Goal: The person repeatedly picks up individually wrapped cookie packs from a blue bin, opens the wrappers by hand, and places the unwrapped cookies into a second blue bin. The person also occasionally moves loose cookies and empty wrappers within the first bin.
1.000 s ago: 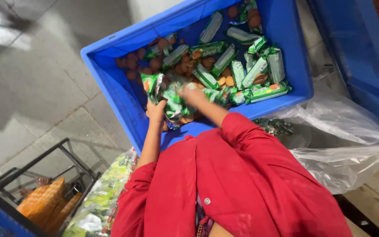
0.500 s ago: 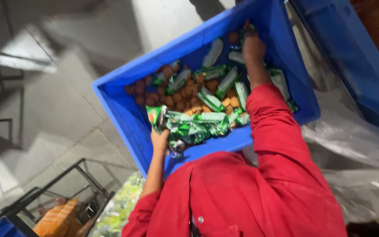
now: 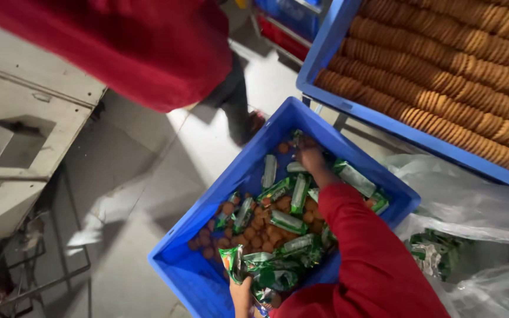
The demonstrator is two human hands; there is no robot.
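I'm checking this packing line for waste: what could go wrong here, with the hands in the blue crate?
The left hand grips a thick bunch of green packets at the blue crate rim; some could slip to the floor. The right hand digs among loose biscuits, which may break.

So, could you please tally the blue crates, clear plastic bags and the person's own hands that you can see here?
Blue crates: 2, the packet crate and the biscuit-row crate
Clear plastic bags: 1, the clear plastic bag
Own hands: 2, left hand holding a bunch of green wrappers, right hand among the packets
Total: 5
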